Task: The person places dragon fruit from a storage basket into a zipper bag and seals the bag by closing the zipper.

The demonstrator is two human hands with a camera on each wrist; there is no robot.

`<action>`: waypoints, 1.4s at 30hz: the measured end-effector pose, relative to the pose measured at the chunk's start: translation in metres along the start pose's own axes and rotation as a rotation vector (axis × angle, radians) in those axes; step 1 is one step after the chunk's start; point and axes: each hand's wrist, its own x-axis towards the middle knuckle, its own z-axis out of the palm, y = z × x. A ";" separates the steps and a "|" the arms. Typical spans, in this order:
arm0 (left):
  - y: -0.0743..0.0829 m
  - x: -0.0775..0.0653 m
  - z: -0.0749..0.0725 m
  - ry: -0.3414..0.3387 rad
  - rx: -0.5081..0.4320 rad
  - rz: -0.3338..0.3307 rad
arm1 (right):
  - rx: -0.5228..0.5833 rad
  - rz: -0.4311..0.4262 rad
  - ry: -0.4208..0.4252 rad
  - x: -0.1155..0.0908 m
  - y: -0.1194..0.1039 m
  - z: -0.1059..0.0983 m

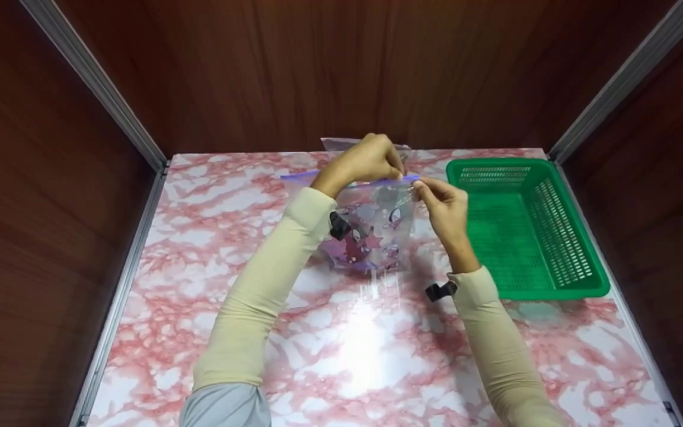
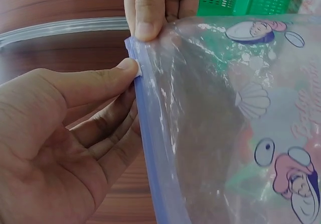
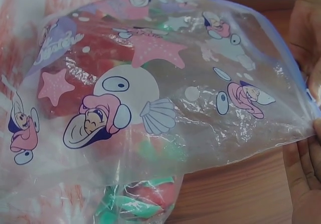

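Note:
A clear zip bag (image 1: pixel 377 243) printed with pink starfish, shells and cartoon figures is held up over the table, its purple zip strip (image 2: pixel 148 128) uppermost. My left hand (image 1: pixel 368 160) pinches the small white slider (image 2: pixel 137 68) near the right end of that strip. Beside it, my right hand (image 1: pixel 449 207) pinches the bag's top right corner between thumb and fingers. Red and green patches show through the film; whether they lie inside or behind, I cannot tell. In the right wrist view both hands are mostly cut off at the right edge.
Behind the zip bag stands another clear plastic bag (image 1: pixel 338 144), partly hidden. A clear packet with red and green contents (image 3: pixel 148 196) shows below the zip bag. A green basket (image 1: pixel 501 295) sits at the right on the marbled table (image 1: pixel 199 237), with brown panels (image 1: pixel 246 71) around.

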 end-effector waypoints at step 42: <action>-0.043 -0.040 -0.025 -0.053 -0.010 -0.077 | 0.063 -0.005 0.018 0.005 0.010 -0.013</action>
